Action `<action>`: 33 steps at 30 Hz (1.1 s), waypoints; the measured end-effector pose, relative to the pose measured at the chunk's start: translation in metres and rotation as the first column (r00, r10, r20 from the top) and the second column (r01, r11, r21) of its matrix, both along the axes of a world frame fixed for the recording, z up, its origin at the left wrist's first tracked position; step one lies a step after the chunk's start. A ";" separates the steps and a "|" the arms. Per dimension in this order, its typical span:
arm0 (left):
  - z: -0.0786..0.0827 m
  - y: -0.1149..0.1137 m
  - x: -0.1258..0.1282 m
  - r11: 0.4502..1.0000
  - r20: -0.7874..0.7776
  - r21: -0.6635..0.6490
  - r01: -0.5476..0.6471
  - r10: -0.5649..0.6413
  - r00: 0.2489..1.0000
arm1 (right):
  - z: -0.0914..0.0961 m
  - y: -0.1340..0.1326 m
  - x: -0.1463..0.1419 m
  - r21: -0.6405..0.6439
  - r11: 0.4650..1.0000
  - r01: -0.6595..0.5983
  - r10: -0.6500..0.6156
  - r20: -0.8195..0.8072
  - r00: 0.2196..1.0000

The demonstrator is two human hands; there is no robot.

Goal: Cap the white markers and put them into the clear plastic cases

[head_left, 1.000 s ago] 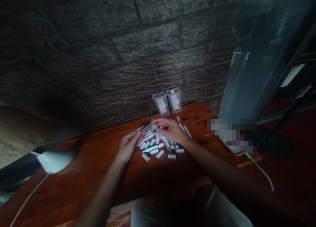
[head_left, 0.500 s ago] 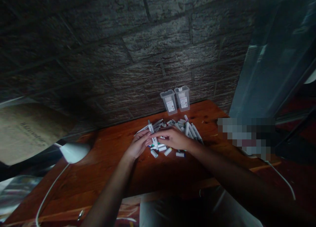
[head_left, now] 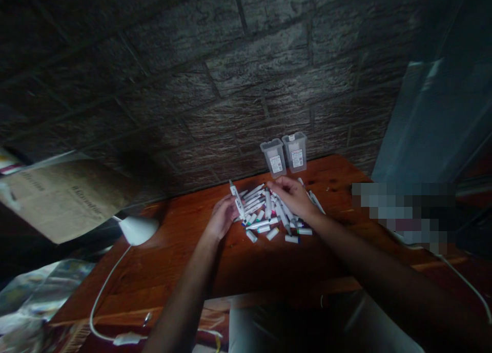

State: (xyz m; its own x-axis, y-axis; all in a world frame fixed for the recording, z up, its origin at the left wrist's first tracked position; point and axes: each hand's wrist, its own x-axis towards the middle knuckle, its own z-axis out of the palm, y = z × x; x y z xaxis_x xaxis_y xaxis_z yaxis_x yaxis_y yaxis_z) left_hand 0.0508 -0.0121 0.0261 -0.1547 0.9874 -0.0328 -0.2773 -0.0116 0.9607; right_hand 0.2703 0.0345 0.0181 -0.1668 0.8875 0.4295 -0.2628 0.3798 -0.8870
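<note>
A heap of white markers (head_left: 269,217) with coloured caps lies on the wooden table (head_left: 184,261) near the stone wall. My left hand (head_left: 223,217) is closed round one white marker (head_left: 237,199), which sticks up and tilts left. My right hand (head_left: 294,196) rests palm down on the far right of the heap, its fingers curled among the markers; what they grip is hidden. Two clear plastic boxes (head_left: 284,156) with labels stand upright behind the heap, against the wall.
A white lamp head (head_left: 138,230) with a white cable (head_left: 102,302) sits at the table's left. A cardboard sheet (head_left: 61,199) leans at the far left. A blurred-out object (head_left: 403,214) and another white cable (head_left: 461,281) lie at the right. The table's front edge runs below my arms.
My hands met over the heap, then parted. The left one now holds a marker upright; the right one has gone back to the heap's far side. The view shifted left.
</note>
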 end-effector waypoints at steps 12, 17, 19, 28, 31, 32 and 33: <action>-0.013 0.005 -0.014 0.997 -0.362 0.076 0.021 0.008 0.932 | 0.012 0.008 0.021 -0.267 0.809 -0.524 0.322 -0.544 0.775; -0.004 0.004 -0.077 0.999 -0.929 -0.010 -0.053 0.011 0.371 | 0.005 0.010 0.020 -0.297 0.824 -0.483 0.287 -0.517 0.806; 0.006 -0.002 -0.111 0.988 -0.975 -0.085 -0.130 -0.056 0.215 | 0.003 0.010 0.019 -0.305 0.825 -0.475 0.294 -0.486 0.823; 0.015 -0.028 -0.202 0.849 -0.916 -0.180 -0.497 -0.328 -0.230 | -0.002 0.005 0.013 -0.324 0.862 -0.391 0.292 -0.312 0.904; 0.013 -0.030 -0.219 0.822 -0.899 -0.181 -0.540 -0.361 -0.249 | -0.003 0.005 0.014 -0.347 0.872 -0.346 0.251 -0.291 0.923; 0.012 -0.030 -0.225 0.816 -0.896 -0.177 -0.550 -0.365 -0.253 | -0.002 0.005 0.015 -0.349 0.877 -0.329 0.236 -0.285 0.929; 0.012 -0.031 -0.231 0.814 -0.894 -0.171 -0.555 -0.364 -0.259 | -0.001 0.005 0.015 -0.349 0.882 -0.317 0.225 -0.279 0.934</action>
State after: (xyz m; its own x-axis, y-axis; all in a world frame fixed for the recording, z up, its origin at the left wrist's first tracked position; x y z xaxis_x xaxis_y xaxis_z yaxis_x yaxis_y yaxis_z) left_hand -0.1801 -0.0432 0.0380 -0.5340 0.8453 -0.0165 0.8375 0.5262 -0.1473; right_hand 0.2856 0.0392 0.0168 -0.3653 0.9230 0.1210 -0.5139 -0.0915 -0.8530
